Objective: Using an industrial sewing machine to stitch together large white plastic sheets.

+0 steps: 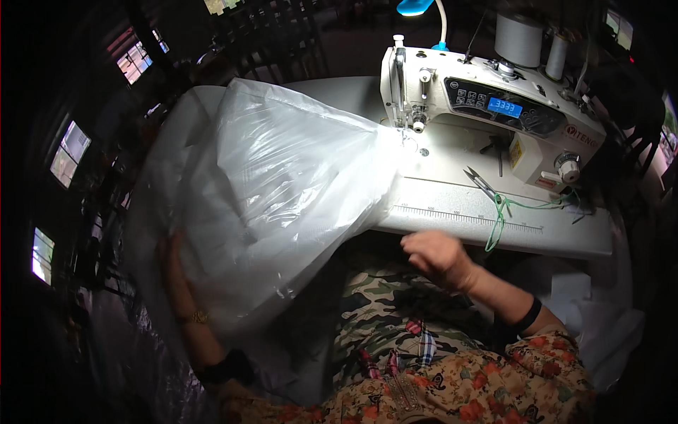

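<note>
A large translucent plastic sheet [282,169] spreads over the left of the sewing table, and its right end gathers near the needle of a white sewing machine [438,78]. My left hand [169,258] is against the sheet's left side, partly veiled by the plastic. Its fingers are too dim and blurred to read. In front of the table edge, my right hand [439,258] hovers above my lap. Slightly blurred, it has loosely bent fingers apart from the thumb, and nothing shows in it. It is clear of the plastic.
On the machine bed lie metal scissors [482,185] tied with a green cord [500,215] that hangs over the front edge. White thread spools [518,39] stand behind the machine. A blue lamp [414,7] is above. Pale plastic [611,339] hangs at the right.
</note>
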`<state>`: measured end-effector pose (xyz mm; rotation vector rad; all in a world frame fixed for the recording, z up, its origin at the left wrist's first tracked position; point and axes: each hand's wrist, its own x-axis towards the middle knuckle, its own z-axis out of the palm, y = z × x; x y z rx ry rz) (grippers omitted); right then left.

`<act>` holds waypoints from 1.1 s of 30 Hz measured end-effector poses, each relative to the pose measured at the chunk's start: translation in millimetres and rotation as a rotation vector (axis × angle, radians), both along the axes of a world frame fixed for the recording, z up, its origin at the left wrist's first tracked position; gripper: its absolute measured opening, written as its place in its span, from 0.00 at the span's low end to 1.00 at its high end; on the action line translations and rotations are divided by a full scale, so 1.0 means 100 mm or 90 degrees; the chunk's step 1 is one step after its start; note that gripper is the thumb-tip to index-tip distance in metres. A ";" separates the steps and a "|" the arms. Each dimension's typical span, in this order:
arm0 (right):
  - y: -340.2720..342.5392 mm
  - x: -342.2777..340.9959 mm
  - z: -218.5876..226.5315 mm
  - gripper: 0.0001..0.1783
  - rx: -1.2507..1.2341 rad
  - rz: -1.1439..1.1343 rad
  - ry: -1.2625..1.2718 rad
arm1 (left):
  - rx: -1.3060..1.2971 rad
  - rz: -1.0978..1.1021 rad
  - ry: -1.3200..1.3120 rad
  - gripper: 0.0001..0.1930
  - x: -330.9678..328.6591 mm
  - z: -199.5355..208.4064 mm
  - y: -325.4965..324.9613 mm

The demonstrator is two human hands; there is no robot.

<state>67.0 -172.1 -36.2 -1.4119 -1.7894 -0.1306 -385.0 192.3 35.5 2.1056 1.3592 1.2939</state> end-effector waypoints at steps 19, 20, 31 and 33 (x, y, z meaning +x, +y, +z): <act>0.34 -1.34 0.10 0.28 -0.677 0.682 0.442 | 0.143 -0.391 0.412 0.16 2.45 -0.08 -0.53; 0.33 -1.35 -0.07 0.26 -0.542 0.641 0.394 | -0.025 -0.398 0.402 0.16 2.41 -0.12 -0.44; 0.93 -1.24 -0.56 0.16 -0.225 0.117 0.955 | -0.027 -0.423 0.271 0.19 2.38 -0.28 -0.33; 1.07 -1.23 -0.70 0.14 -0.246 0.044 0.888 | -0.034 -0.416 0.262 0.19 2.37 -0.30 -0.34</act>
